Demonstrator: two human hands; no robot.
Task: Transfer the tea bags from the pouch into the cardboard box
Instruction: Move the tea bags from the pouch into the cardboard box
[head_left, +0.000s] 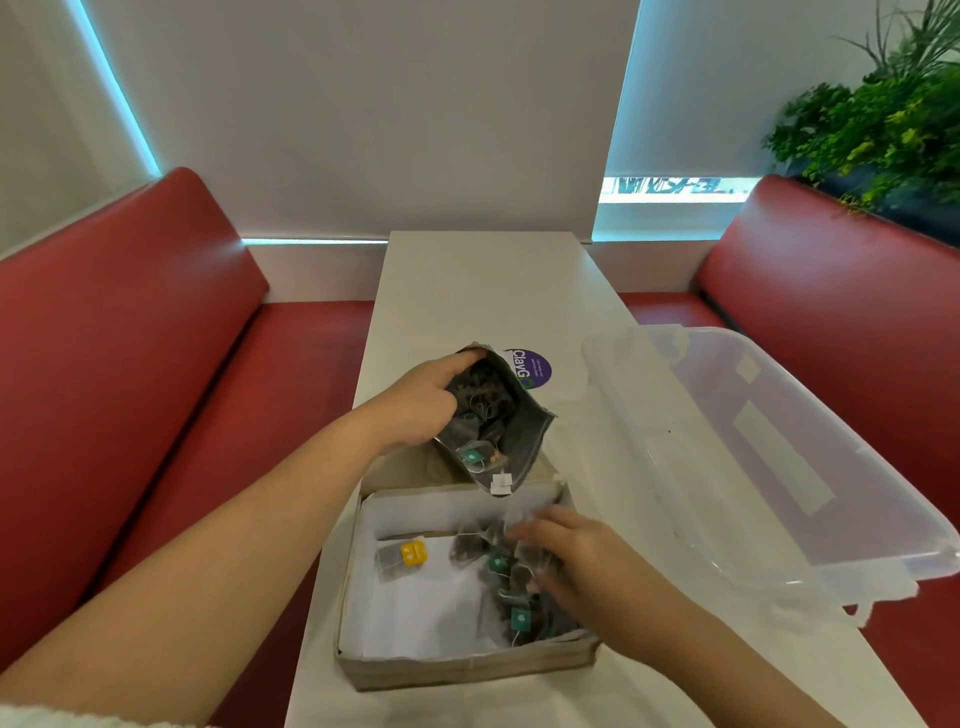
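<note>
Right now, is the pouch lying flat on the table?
No, the left hand holds the pouch up, tilted with its mouth over the cardboard box, while the right hand reaches into the box.

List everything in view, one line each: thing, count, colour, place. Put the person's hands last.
table: one, white, centre, running away from the camera
cardboard box: one, brown with white lining, open, near end of the table
pouch: one, grey, open, held tilted above the box's far edge
tea bags: several, dark with green tags, piled in the right side of the box; more inside the pouch
yellow-tagged tea bag: one, left part of the box
round sticker: one, purple, on the table behind the pouch
plastic lid: one, clear, right of the box
benches: two, red, either side
plants: green, top right
left hand: gripping the pouch
right hand: on the tea bags in the box
</note>
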